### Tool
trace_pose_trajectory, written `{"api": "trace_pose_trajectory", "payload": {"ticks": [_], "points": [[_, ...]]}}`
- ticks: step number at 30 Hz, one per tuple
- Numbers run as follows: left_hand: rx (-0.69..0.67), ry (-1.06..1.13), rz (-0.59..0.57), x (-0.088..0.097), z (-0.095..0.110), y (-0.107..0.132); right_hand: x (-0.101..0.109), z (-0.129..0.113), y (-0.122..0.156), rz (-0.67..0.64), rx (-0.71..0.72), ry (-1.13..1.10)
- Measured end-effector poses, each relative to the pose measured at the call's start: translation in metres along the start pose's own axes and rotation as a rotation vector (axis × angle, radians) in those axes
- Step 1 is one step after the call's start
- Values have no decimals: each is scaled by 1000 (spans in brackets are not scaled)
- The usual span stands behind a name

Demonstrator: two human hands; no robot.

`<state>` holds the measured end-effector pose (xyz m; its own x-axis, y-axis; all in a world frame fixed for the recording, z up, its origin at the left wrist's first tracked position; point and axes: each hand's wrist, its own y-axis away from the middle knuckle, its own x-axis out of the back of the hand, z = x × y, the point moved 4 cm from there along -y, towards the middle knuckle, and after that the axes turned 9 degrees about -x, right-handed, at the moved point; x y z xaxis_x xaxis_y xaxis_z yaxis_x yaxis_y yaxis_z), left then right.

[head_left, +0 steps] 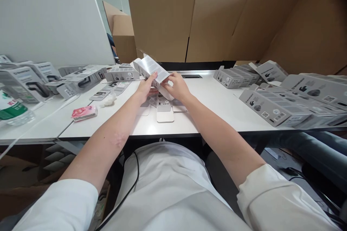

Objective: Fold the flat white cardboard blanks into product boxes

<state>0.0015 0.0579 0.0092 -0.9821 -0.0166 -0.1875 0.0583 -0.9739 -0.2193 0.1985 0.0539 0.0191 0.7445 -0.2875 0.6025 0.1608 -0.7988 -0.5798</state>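
Observation:
A grey and white printed product box (153, 67) is held tilted above the middle of the table. My left hand (146, 87) is closed around its left side, the thumb lying on the upper face. At its near end, my right hand (177, 87) has its fingers closed on a white end flap. Beneath both hands lie flattened grey box blanks (164, 106), one with a barcode and a white flap pointing at me. The hands cover part of these blanks.
Assembled grey boxes (265, 106) stand in rows at the right, and more boxes (25, 83) at the left. A pink packet (84, 113), crumpled tissue (108, 100) and plastic bottle (12, 108) lie on the left. A large cardboard carton (162, 18) rises behind the table (214, 115).

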Motion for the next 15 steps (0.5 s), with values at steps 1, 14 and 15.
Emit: {"api": "trace_pose_trajectory", "payload": {"ticks": [1,14,15], "points": [[2,6,-24,-2,0,1,0,0,-1,9,-9,7],[-26,19,-91,-10,3,9,0,-4,1,63,-84,126],[-32,18,-95,-10,3,10,1,-5,1,67,-90,128]]}}
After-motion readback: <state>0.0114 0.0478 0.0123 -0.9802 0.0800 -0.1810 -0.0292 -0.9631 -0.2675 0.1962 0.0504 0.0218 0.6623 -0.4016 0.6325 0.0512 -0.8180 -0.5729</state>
